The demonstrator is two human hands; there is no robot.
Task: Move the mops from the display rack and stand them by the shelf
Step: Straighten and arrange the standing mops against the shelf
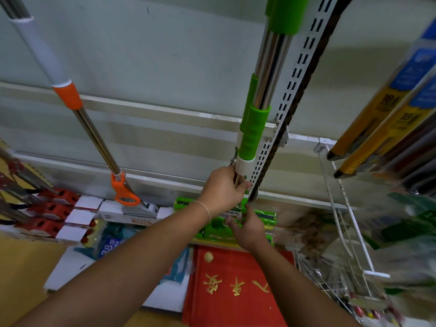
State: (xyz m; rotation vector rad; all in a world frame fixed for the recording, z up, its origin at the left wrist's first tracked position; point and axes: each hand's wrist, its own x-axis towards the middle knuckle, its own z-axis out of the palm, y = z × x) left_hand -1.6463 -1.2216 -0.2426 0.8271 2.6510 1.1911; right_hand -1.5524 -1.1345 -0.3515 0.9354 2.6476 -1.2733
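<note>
A green-handled mop (271, 74) with a chrome pole stands upright against the white slotted shelf upright (297, 74). My left hand (223, 188) grips its lower pole just under the white collar. My right hand (249, 226) pinches the metal linkage lower down, above the green sponge head (266, 214) wrapped in plastic. A second mop (70, 95), grey and orange with a chrome pole, leans against the wall at the left; its head (139, 210) rests on the white boxes.
Red and white boxes (59, 215) lie stacked at the lower left. A red mat with gold characters (236, 286) lies below my arms. A white wire basket (349, 244) and hanging yellow-blue packages (389, 102) crowd the right side.
</note>
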